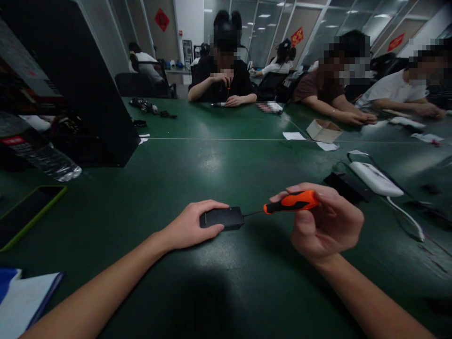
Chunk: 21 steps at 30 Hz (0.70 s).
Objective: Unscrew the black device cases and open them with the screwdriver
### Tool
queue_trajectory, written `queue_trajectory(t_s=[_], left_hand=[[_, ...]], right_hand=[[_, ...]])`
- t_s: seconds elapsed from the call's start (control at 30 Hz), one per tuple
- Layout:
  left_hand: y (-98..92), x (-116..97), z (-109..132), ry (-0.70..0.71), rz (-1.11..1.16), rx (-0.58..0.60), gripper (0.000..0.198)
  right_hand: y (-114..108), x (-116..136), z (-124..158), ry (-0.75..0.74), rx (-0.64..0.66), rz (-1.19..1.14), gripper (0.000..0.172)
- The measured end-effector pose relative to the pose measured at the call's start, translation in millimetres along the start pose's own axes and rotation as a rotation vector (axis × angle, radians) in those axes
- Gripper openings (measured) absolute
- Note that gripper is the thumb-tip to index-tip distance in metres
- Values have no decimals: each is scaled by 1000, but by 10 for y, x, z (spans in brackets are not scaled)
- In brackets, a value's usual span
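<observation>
A small black rectangular box (228, 217), its exact kind unclear, lies flat on the green table (158, 282). My left hand (192, 223) grips it from the left, with the thumb on the near side and fingers along the far side. In my right hand (326, 223) is a screwdriver (291, 202) with an orange and black handle, pinched between thumb and fingers. Its thin shaft points left and its tip meets the right end of the box. What the tip touches there is too small to make out.
At left stand a large black case (95, 94), a plastic bottle (45, 150) and a green-edged phone (30, 212). A white power strip (376, 179) with cables lies at right. Beyond are an open cardboard box (323, 131) and several people seated, one facing me (226, 70).
</observation>
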<state>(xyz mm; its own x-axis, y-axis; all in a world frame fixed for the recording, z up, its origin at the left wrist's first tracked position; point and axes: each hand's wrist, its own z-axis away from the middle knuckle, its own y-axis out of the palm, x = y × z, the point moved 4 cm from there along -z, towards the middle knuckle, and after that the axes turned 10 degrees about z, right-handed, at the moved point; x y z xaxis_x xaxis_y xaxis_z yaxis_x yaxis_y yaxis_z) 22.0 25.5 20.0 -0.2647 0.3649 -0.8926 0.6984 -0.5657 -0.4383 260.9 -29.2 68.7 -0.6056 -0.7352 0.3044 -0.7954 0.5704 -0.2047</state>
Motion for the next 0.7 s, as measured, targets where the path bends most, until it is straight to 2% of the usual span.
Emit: queue_trajectory(t_s=[0.1, 0.37, 0.53, 0.7], left_hand=[[1, 5, 0, -6, -7, 1, 44], [5, 13, -2, -1, -15, -6, 45], [10, 0, -10, 6, -19, -11, 44], [5, -3, -10, 4, -33, -16, 44]], right_hand=[[19, -77, 24, 26, -22, 9, 45], [126, -152, 75, 90, 84, -156, 47], [277, -104, 111, 97, 322, -201, 70], [366, -114, 110, 214, 388, -199, 70]])
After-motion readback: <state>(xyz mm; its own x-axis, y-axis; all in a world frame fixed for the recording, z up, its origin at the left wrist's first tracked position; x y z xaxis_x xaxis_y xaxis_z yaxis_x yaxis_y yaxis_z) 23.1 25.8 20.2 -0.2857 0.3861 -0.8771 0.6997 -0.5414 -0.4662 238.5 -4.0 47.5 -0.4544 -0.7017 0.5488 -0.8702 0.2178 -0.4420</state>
